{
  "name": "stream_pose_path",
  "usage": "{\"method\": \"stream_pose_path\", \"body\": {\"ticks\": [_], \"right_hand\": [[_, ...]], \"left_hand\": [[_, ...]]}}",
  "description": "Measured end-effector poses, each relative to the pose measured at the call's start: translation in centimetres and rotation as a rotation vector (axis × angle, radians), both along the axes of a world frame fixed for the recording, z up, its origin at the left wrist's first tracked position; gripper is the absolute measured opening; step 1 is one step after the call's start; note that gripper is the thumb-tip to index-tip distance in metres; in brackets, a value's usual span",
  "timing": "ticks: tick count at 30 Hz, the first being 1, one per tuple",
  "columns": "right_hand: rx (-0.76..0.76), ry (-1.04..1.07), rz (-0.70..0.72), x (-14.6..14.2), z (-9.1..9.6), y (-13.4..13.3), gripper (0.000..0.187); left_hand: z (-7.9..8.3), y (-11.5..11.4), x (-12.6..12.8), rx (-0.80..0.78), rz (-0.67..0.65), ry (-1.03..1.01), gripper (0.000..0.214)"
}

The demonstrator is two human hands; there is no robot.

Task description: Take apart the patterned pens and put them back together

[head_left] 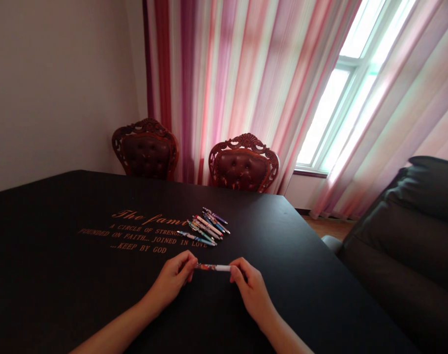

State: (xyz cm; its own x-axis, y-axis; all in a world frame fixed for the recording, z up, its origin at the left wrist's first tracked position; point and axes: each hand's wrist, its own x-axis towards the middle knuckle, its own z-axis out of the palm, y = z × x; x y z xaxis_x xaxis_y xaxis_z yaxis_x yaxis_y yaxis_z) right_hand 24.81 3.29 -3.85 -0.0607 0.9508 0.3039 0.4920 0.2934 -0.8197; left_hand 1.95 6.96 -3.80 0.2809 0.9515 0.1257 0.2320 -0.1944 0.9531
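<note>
pen [213,267] held over the tabletop [301,285], nearer its right edge than its far left corner: our left hand [176,274] and right hand [251,285] each pinch an end. we should keep both pinches light and aligned, so neither end slips.

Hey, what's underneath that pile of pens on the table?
Under the pens is the black tabletop, with part of its gold lettering. The ends of "The fame" and "A circle of streng" run beneath them, so whatever letters follow are covered.
</note>
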Motion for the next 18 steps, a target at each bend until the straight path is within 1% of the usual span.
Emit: {"method": "stream_pose_path", "body": {"ticks": [2,5,10,14,18], "right_hand": [[0.006,-0.018,0.008,0.1,-0.2,0.1,0.042],[0.005,-0.04,0.028,0.2,-0.4,0.1,0.046],[0.041,-0.073,0.02,0.1,-0.2,-0.1,0.036],[0.03,-0.06,0.006,-0.1,0.0,-0.1,0.028],[0.022,-0.042,0.011,-0.1,-0.1,0.0,0.026]], "left_hand": [[-0.1,0.0,0.0,-0.005,-0.002,-0.004,0.04],[-0.5,0.1,-0.1,0.001,-0.016,-0.007,0.037],[-0.6,0.2,-0.2,-0.017,-0.028,-0.022,0.033],[0.2,-0.1,-0.3,0.014,-0.071,-0.017,0.028],[1.0,-0.3,-0.3,0.048,-0.083,0.079,0.023]]}}
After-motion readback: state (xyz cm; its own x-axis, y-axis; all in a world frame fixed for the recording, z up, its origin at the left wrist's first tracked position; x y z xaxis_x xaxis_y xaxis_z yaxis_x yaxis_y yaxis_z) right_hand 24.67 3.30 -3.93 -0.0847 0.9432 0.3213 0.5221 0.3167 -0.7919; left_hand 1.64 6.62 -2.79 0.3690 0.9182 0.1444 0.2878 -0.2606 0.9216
